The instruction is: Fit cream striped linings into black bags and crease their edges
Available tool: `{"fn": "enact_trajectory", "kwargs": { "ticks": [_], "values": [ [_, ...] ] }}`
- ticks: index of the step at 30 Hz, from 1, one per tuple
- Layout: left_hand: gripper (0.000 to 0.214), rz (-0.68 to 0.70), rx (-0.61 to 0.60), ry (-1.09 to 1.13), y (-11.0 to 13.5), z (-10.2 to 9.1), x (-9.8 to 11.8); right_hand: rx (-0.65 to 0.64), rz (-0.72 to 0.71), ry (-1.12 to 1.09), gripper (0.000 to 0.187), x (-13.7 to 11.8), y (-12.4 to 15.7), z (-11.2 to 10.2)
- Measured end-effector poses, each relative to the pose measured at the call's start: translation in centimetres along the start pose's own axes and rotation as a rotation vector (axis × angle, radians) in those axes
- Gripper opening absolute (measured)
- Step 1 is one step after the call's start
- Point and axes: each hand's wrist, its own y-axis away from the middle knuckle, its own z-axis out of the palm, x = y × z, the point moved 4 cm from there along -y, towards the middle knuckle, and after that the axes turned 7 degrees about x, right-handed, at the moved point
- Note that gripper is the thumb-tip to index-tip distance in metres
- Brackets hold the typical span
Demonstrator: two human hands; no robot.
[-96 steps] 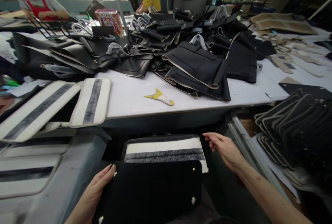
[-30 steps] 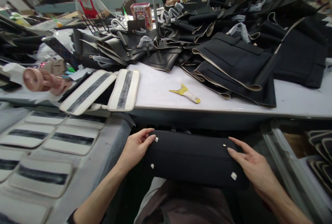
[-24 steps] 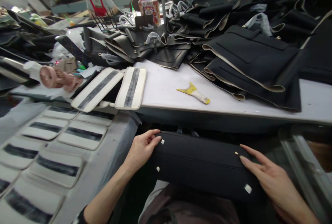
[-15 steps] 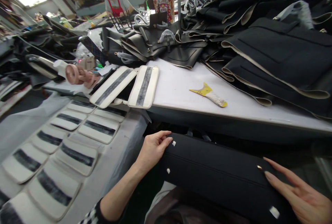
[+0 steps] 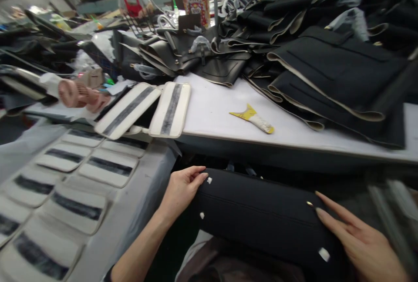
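Observation:
A black leather bag [image 5: 261, 212] lies across my lap, one long flat face turned up. White patches sit near three of its corners and a small gold stud near the fourth; a stitched line runs along its length. My left hand [image 5: 184, 188] is closed on the far left corner, thumb on top beside a white patch. At the other end my right hand [image 5: 359, 238] grips the edge, its thumb close to the gold stud. Some of its fingers are hidden under the bag.
Cream panels with dark stripes [image 5: 109, 166] lie in rows on a left-hand table. Two more striped panels [image 5: 170, 110] overlap the white worktable's edge [image 5: 209, 116]. A yellow scraper-like piece [image 5: 253, 119], a pink fan [image 5: 78, 93] and heaped black bag pieces [image 5: 326, 73] are on it.
The surroundings, bag and both hands have shifted left in the view as the camera turned. Both hands keep their hold on the bag.

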Motion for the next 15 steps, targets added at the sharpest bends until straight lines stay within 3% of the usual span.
{"fn": "enact_trajectory", "kwargs": {
  "ticks": [8, 15],
  "values": [
    [0.046, -0.007, 0.005, -0.202, -0.9, 0.2, -1.8, -0.103, -0.117, -0.046, 0.096, -1.2, 0.7, 0.7],
    [0.045, -0.020, 0.013, -0.256, -1.0, 0.2, -1.6, -0.128, -0.147, -0.033, 0.095, -0.8, 0.5, 0.5]
  ]
}}
